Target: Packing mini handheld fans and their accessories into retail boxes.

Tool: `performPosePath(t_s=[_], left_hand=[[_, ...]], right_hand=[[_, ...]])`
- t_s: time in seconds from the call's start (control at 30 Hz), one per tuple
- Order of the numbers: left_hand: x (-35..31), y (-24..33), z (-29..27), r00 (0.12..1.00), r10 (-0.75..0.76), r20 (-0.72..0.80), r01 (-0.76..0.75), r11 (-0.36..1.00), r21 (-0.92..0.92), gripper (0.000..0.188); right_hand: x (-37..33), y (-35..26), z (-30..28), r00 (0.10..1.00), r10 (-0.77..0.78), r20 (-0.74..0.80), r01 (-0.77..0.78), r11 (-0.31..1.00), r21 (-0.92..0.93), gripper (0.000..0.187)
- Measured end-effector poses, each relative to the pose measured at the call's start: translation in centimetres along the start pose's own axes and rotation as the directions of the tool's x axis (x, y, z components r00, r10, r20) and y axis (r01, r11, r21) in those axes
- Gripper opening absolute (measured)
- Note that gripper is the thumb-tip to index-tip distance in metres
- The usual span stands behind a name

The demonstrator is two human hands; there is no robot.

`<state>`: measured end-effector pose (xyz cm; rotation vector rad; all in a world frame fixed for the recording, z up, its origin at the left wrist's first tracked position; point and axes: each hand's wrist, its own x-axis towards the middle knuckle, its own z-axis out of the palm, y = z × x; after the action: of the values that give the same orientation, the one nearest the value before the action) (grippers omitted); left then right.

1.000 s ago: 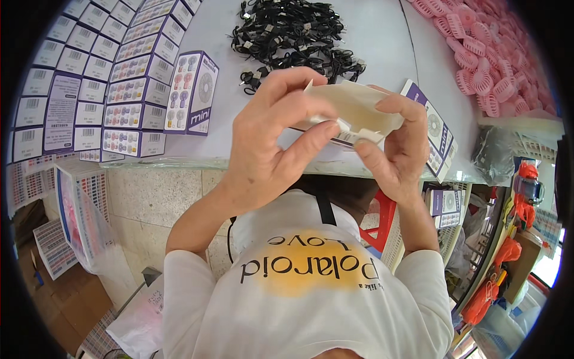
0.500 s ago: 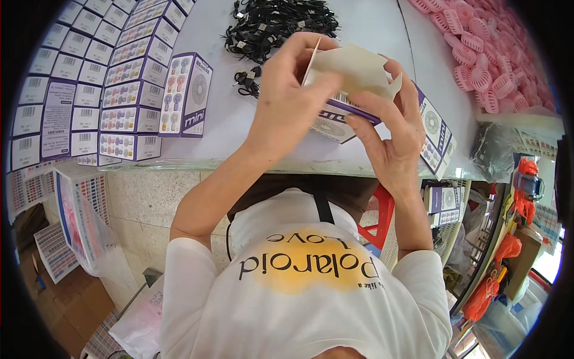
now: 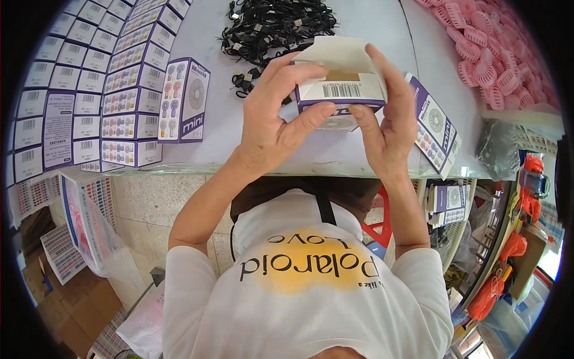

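Note:
Between my two hands, above the table's front part, is a small purple-and-white carton (image 3: 341,91) with a barcode on its end flap. Its far flap stands raised and the end is partly uncovered. My left hand (image 3: 276,110) grips the carton's left side, with a fingertip at the opening and the thumb along the near edge. On the right side, my right hand (image 3: 387,122) wraps the carton, thumb on the near edge and fingers by the raised flap. Right of my right hand lies a flat, unfolded-looking carton (image 3: 435,122) with a fan picture.
At the left stand stacked finished-looking cartons (image 3: 128,122), with a single upright carton (image 3: 184,102) beside them. Black cables (image 3: 278,30) lie heaped at the back. Pink handheld fans (image 3: 484,54) pile up at the far right. A crate with cartons (image 3: 449,200) sits below the table's right edge.
The carton has tilted so its barcode flap faces me. My left hand has shifted from over the top to its left side, and the far flap now stands up.

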<state>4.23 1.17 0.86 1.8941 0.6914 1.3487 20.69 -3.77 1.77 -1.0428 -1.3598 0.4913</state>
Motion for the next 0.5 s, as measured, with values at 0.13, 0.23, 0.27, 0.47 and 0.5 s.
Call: performPosePath(t_s=[0.13, 0.23, 0.27, 0.47, 0.5], left_hand=[[0.3, 0.4, -0.3, 0.996, -0.087, 0.036, 0.087, 0.996, -0.014, 0.038], [0.8, 0.6, -0.4, 0.995, -0.074, 0.074, 0.074, 0.997, 0.007, 0.038], [0.8, 0.6, -0.5, 0.995, -0.071, 0.069, 0.071, 0.997, 0.006, 0.038], [0.6, 0.9, -0.5, 0.975, -0.146, 0.169, 0.154, 0.988, -0.032, 0.042], [0.4, 0.8, -0.2, 0.988, -0.109, 0.113, 0.118, 0.99, -0.077, 0.04]], right_hand=[[1.5, -0.2, -1.8, 0.948, -0.161, 0.274, 0.246, 0.917, -0.313, 0.037], [2.4, -1.1, -2.3, 0.953, -0.035, 0.3, 0.123, 0.951, -0.283, 0.029], [2.7, -1.4, -2.4, 0.955, 0.08, 0.286, -0.009, 0.97, -0.241, 0.024], [4.9, -2.8, -2.7, 0.899, 0.186, 0.398, -0.134, 0.979, -0.154, 0.016], [5.1, -3.0, -2.7, 0.898, 0.184, 0.399, -0.133, 0.979, -0.154, 0.016]])
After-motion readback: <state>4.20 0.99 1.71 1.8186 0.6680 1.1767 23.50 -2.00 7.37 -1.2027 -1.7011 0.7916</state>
